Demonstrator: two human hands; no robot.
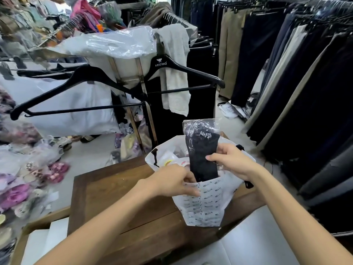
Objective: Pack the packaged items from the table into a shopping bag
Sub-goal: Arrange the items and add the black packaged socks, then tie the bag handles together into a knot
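Sliding a black packet [201,150], half sunk in the white bag [206,205] at the far right corner of the wooden tabletop [118,196], right hand [232,161] pinching its side edge, left hand [174,181] gripping the bag's near rim to keep the mouth spread. Judging it light, soft and floppy in slick film, so likely gripping best low at the sides, with other packets already lying inside. Standing in a cramped clothes shop, trouser racks [298,60] crowding right, black hangers [118,87] hanging ahead.

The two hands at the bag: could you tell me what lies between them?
In the head view, the clear packet of dark fabric stands between the left hand and the right hand, half inside the white shopping bag.
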